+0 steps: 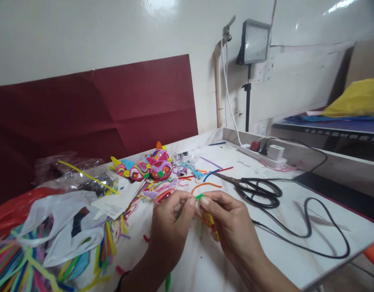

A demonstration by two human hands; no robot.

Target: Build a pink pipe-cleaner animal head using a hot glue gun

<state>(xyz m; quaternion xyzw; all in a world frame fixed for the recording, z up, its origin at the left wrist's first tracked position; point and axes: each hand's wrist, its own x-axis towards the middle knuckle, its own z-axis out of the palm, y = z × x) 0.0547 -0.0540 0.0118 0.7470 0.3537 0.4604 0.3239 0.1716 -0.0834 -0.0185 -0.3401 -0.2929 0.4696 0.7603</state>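
Note:
My left hand (171, 227) and my right hand (237, 223) meet at the fingertips over the middle of the table. Both pinch a short green pipe cleaner (200, 196), which shows between the thumbs. Partly hidden under my right hand's fingers is a yellow and orange fuzzy piece (209, 220); whether it joins the green one, I cannot tell. Just beyond my fingertips lies a curved orange pipe cleaner (206, 184). Large black-handled scissors (256, 190) rest to the right, tips pointing away to the left.
Colourful pipe-cleaner animal figures (150, 168) cluster at the back. Left are loose pipe cleaners (15, 263), a white plastic bag (57, 219) and a red bag (28, 202). A black cable (308, 231) loops on the right, near a power strip (262, 156) and dark mat (341, 194).

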